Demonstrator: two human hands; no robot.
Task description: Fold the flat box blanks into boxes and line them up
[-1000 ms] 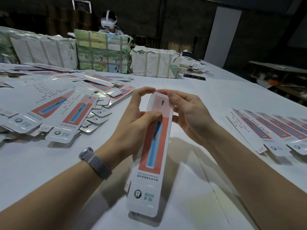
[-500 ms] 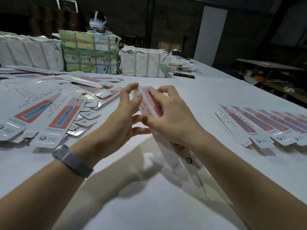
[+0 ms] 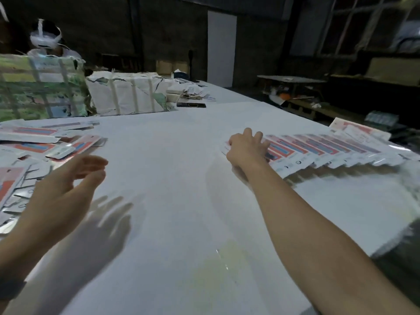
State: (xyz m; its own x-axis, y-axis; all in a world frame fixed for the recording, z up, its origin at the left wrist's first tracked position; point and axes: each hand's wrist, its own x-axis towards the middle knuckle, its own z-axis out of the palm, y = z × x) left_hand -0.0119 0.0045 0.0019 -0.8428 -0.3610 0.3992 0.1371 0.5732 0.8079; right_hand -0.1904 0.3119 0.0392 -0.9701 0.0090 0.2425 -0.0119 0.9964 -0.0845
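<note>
Moved: folded box [image 3: 229, 148] from both hands to row [image 3: 322, 148]; my right hand [image 3: 246, 147] presses it, left hand [image 3: 66, 189] open, empty. Light, crushable card; hold by long edges.

Bare forearms (dark watchband [image 3: 11, 289] on left wrist).

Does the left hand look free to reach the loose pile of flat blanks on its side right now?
Probably yes. The left hand hovers open and empty over the table, right beside the pile of flat blanks, with nothing between them.
</note>
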